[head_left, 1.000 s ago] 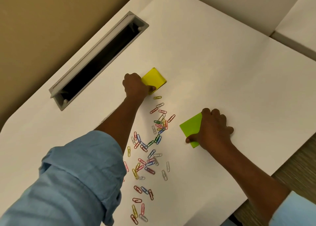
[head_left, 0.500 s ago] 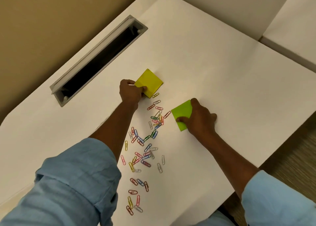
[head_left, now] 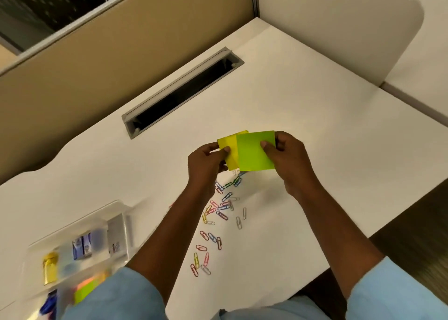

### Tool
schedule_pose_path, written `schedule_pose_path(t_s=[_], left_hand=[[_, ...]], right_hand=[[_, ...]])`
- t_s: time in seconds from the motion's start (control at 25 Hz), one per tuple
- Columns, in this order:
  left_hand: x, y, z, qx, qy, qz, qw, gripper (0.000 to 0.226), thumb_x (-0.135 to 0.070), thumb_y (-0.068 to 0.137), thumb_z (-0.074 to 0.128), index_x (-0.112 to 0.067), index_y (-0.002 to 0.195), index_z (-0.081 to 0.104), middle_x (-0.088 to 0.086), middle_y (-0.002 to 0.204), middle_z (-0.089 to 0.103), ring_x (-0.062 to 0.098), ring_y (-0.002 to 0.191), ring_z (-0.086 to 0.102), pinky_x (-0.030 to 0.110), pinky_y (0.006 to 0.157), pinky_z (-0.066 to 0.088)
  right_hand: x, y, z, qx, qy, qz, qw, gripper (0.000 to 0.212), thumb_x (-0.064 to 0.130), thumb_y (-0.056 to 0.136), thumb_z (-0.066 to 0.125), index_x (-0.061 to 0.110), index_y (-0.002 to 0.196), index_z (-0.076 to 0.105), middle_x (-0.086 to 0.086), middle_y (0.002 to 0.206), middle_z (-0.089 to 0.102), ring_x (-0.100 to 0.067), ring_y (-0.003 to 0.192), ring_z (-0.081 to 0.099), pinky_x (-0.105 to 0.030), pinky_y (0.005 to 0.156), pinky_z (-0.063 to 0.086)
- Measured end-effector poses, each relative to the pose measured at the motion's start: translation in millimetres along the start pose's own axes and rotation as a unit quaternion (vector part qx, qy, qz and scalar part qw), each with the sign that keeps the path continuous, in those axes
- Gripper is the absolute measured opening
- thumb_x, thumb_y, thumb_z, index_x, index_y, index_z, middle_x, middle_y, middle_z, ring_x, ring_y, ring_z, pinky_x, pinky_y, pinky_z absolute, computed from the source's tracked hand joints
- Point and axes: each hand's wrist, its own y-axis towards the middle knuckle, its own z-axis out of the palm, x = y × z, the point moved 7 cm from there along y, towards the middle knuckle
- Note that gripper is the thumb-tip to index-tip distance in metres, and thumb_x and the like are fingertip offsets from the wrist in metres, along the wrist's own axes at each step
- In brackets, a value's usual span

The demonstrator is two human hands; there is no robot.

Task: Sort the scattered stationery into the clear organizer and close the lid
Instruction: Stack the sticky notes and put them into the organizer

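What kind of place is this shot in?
Most likely an office cubicle workstation: a white desk with a grey cable-access slot, tan partition panels behind it, and office stationery: loose coloured paper clips, plus the yellow sticky-note pad and green sticky-note pad being held.

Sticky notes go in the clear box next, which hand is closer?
Probably the left hand: the clear organizer sits on its side, and it pinches the yellow pad. The right hand, holding the green pad, is farther.

The yellow pad (head_left: 229,142) and green pad (head_left: 253,156) are looking like matt paper, the organizer (head_left: 97,216) at the lower left is shining like clear plastic.
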Motion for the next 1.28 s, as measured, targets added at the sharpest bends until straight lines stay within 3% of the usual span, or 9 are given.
schedule_pose_path(t_s=[0.16,0.4,0.52,0.64,0.76,0.92,1.04,1.16,1.28], left_hand=[[6.3,-49.6,-14.8,0.033,-0.094,-0.026,0.995,0.023,-0.002,0.083,0.063,-0.009,0.105,0.066,0.009,0.080,0.075,0.020,0.067,0.071,0.028,0.060,0.058],[8.7,-87.5,-57.2,-0.008,-0.156,-0.038,0.987,0.012,-0.012,0.090,0.057,-0.008,0.090,0.068,0.014,0.088,0.071,0.025,0.074,0.069,0.032,0.062,0.058],[4.5,-96.6,-95.5,-0.076,-0.127,-0.017,0.989,0.012,-0.016,0.091,0.056,-0.017,0.085,0.067,0.007,0.090,0.065,0.022,0.079,0.060,0.031,0.062,0.052],[-10.7,-111.3,-134.1,-0.144,-0.027,0.085,0.986,0.017,-0.013,0.089,0.059,-0.026,0.100,0.063,-0.002,0.077,0.064,0.011,0.072,0.058,0.019,0.057,0.048],[-24.6,-130.4,-155.7,-0.177,0.079,0.177,0.965,0.030,-0.010,0.087,0.059,-0.031,0.108,0.056,-0.004,0.083,0.064,0.003,0.073,0.058,0.006,0.055,0.045],[-24.5,-141.0,-182.0,-0.184,0.076,0.173,0.965,0.021,-0.012,0.082,0.067,-0.026,0.097,0.060,-0.008,0.078,0.068,0.002,0.071,0.062,0.012,0.058,0.047],[-16.0,-147.9,-195.8,-0.157,0.002,0.132,0.979,0.015,-0.012,0.080,0.070,-0.018,0.094,0.067,-0.005,0.076,0.072,-0.002,0.070,0.065,0.012,0.061,0.050],[-4.6,-157.6,-206.2,-0.124,-0.062,0.073,0.988,0.011,-0.015,0.084,0.065,-0.014,0.093,0.073,0.008,0.095,0.073,0.020,0.092,0.066,0.038,0.079,0.053],[4.7,-167.1,-223.0,-0.129,-0.106,0.056,0.984,0.014,-0.014,0.089,0.059,-0.019,0.088,0.072,0.006,0.095,0.071,0.023,0.092,0.064,0.039,0.082,0.052]], right_hand=[[12.6,-30.0,13.6,0.018,-0.043,-0.025,0.999,0.013,0.018,0.087,0.065,0.022,0.099,0.064,0.004,0.092,0.066,-0.015,0.088,0.062,-0.026,0.072,0.048],[39.1,-69.5,52.0,0.079,-0.115,-0.096,0.986,0.026,0.020,0.088,0.063,0.033,0.111,0.060,0.009,0.072,0.052,-0.009,0.066,0.048,-0.021,0.059,0.039],[45.9,-85.5,75.9,0.119,-0.104,-0.084,0.984,0.014,0.016,0.091,0.057,0.025,0.100,0.061,0.013,0.075,0.055,-0.008,0.069,0.049,-0.024,0.061,0.039],[55.1,-103.3,101.7,0.169,-0.057,-0.061,0.982,0.013,0.012,0.091,0.056,0.024,0.091,0.062,0.011,0.081,0.063,-0.011,0.078,0.055,-0.025,0.067,0.042],[62.4,-119.0,122.2,0.210,-0.052,-0.058,0.975,0.016,0.013,0.091,0.056,0.026,0.089,0.064,0.001,0.085,0.067,-0.014,0.080,0.057,-0.024,0.064,0.044],[75.0,-138.0,147.6,0.279,-0.132,-0.111,0.945,0.018,0.019,0.087,0.063,0.031,0.101,0.063,0.007,0.066,0.057,-0.008,0.066,0.052,-0.024,0.062,0.042],[84.9,-148.9,165.9,0.258,-0.205,-0.164,0.930,0.022,0.025,0.079,0.073,0.024,0.092,0.056,0.006,0.071,0.064,-0.006,0.071,0.059,-0.018,0.060,0.044],[90.7,-165.8,186.5,0.250,-0.231,-0.213,0.916,0.017,0.026,0.076,0.075,0.024,0.083,0.059,0.009,0.076,0.064,-0.004,0.072,0.058,-0.008,0.055,0.040],[86.7,-184.4,206.8,0.241,-0.244,-0.251,0.905,0.012,0.026,0.076,0.073,0.025,0.083,0.063,0.008,0.081,0.063,-0.004,0.071,0.055,-0.015,0.059,0.039]])
